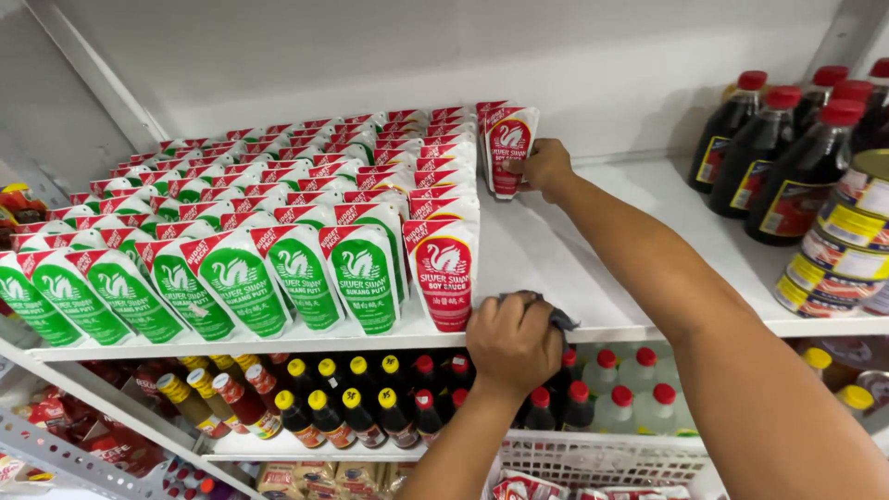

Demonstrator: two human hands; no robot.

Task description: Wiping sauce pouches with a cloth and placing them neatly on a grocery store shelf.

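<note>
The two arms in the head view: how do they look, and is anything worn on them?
Both arms are bare as far as the picture shows: no sleeves, no gloves, no watch or bracelet. The left hand and the right hand show no rings that I can see. The forearms are long and slim; the right one enters from the lower right corner, the left one from the bottom edge.

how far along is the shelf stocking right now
Done: green pouches fill the shelf's left in rows, with one red pouch row beside them. In hand: right hand touches red pouches at the back; left hand grips a dark cloth at the edge. Left: bare shelf between pouches and bottles.
</note>
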